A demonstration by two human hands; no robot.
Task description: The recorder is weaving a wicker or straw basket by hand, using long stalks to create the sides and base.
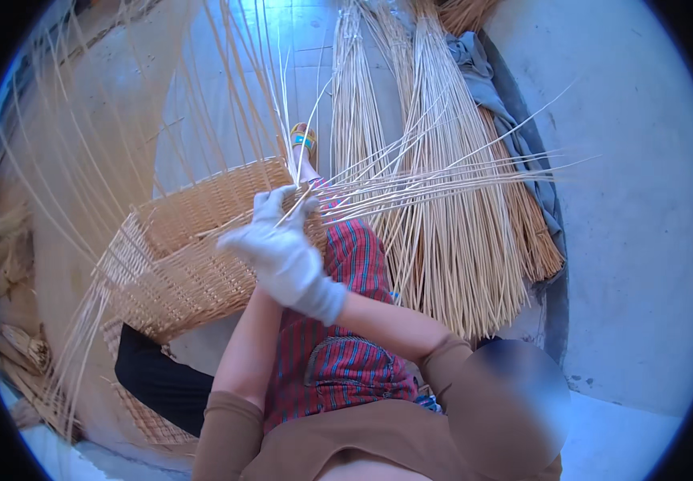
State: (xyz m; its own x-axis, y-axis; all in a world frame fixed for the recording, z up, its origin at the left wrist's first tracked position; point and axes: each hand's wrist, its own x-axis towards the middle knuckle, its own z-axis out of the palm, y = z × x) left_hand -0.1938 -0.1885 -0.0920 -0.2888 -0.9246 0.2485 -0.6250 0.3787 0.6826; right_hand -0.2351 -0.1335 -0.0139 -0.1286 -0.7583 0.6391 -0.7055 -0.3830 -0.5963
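Observation:
A half-woven wicker basket (pixel 194 280) lies tilted over my lap at the left, its loose stakes fanning out at the far edge and left end. At its right corner are my white-gloved hands. My right hand (pixel 278 256) reaches across over my left wrist; its leftmost fingers are smeared by motion. Mostly behind it, my left hand (pixel 269 205) seems to close its fingers on the basket's rim, though the overlap hides much of it. Beside the gloves, pale cane strands (pixel 410 192) stick out to the right from the corner.
Long bundles of pale cane (pixel 458 232) lie on the floor at the right, with browner cane (pixel 539 248) and a grey cloth (pixel 482 76) beside them. Red striped cloth (pixel 354 361) covers my lap. A slippered foot (pixel 304 138) shows beyond the basket. A black-clad limb (pixel 162 381) is at the lower left.

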